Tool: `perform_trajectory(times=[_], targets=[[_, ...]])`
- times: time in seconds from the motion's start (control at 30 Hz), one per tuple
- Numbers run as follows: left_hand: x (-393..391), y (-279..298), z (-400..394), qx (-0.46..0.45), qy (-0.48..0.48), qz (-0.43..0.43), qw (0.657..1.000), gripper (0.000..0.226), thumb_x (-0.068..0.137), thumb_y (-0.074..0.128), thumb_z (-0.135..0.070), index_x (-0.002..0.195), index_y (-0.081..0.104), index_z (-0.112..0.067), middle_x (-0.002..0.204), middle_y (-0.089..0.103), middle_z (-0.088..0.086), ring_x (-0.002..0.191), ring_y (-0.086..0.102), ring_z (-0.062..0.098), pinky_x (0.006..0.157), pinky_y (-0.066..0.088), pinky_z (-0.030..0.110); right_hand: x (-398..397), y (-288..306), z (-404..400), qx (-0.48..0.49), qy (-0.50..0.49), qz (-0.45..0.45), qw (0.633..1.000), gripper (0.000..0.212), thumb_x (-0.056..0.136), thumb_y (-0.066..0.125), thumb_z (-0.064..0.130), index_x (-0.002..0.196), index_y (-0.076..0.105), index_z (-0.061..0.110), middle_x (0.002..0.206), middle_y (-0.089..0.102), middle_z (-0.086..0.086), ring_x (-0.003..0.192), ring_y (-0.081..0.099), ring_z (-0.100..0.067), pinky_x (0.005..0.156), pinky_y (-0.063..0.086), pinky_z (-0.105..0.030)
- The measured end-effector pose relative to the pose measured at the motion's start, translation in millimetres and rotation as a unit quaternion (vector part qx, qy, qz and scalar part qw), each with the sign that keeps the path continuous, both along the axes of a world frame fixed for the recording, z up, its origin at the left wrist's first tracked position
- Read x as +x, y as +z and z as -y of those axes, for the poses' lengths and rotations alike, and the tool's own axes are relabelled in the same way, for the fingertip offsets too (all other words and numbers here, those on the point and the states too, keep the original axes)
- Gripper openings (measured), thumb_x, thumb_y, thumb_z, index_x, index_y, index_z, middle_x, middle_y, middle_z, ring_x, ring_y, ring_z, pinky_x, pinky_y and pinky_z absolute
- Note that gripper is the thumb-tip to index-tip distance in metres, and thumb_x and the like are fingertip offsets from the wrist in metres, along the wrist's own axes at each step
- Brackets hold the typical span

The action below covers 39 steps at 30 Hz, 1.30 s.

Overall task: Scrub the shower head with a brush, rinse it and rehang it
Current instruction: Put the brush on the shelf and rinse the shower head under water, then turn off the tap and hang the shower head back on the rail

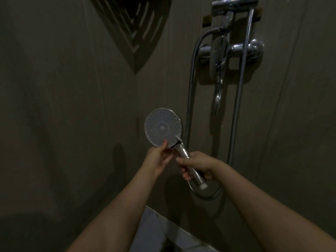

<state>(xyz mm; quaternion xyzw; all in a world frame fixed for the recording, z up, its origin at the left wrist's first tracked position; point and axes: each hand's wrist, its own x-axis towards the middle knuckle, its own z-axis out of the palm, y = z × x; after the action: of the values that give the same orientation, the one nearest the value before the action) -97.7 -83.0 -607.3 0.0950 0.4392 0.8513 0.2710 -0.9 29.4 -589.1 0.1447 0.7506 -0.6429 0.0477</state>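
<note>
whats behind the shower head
Behind the shower head are the bare dim wall and, at its right edge, the metal hose. The wall directly behind the disc is covered.

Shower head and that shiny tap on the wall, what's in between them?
In the head view, the metal hose hangs down between the shower head and the tap, with bare wall behind.

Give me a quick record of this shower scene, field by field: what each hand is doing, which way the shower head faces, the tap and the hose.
left hand: pinches the rim of the shower head
right hand: grips the shower head's handle
spray face: toward the camera
brush: none in view
tap: on the wall, water running from it
hose: hangs in a loop beside the tap
</note>
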Motion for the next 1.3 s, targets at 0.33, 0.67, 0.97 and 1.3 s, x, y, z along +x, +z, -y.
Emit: perform_trajectory(times=[0.33,0.67,0.97,1.3], targets=[[-0.7,22.0,7.1,0.074,0.153,0.047,0.984,0.041,0.093,0.049,-0.003,0.132,0.041,0.000,0.128,0.056,0.020,0.117,0.055,0.031,0.097,0.045,0.041,-13.9,1.6,-1.6,0.369,-0.122,-0.051,0.920,0.034,0.076,0.074,0.022,0.063,0.042,0.021,0.085,0.056,-0.008,0.078,0.054,-0.020,0.052,0.035,-0.021],[14.9,128.5,24.5,0.040,0.158,0.061,0.985,0.011,0.095,0.046,-0.004,0.100,0.047,-0.013,0.129,0.054,0.020,0.121,0.053,0.031,0.099,0.044,0.040,-5.5,99.6,16.0,0.311,-0.094,-0.048,0.945,0.028,0.080,0.070,0.015,0.103,0.061,0.002,0.086,0.055,-0.007,0.082,0.051,-0.018,0.051,0.031,-0.022],[56.7,275.8,54.1,0.061,0.190,0.082,0.976,0.014,0.095,0.046,-0.004,0.098,0.050,-0.017,0.111,0.060,0.008,0.117,0.055,0.028,0.099,0.043,0.040,27.9,240.8,43.4,0.284,-0.076,-0.036,0.955,0.027,0.080,0.069,0.012,0.070,0.046,0.022,0.066,0.045,0.009,0.078,0.048,-0.016,0.051,0.029,-0.018],[119.1,436.3,84.9,0.096,0.219,0.103,0.965,0.025,0.094,0.048,-0.006,0.118,0.050,-0.014,0.133,0.055,0.014,0.124,0.052,0.028,0.095,0.042,0.038,80.8,402.3,74.1,0.264,-0.061,-0.061,0.961,0.025,0.080,0.068,0.013,0.104,0.062,0.009,0.085,0.056,-0.001,0.081,0.052,-0.016,0.071,0.035,-0.023]])
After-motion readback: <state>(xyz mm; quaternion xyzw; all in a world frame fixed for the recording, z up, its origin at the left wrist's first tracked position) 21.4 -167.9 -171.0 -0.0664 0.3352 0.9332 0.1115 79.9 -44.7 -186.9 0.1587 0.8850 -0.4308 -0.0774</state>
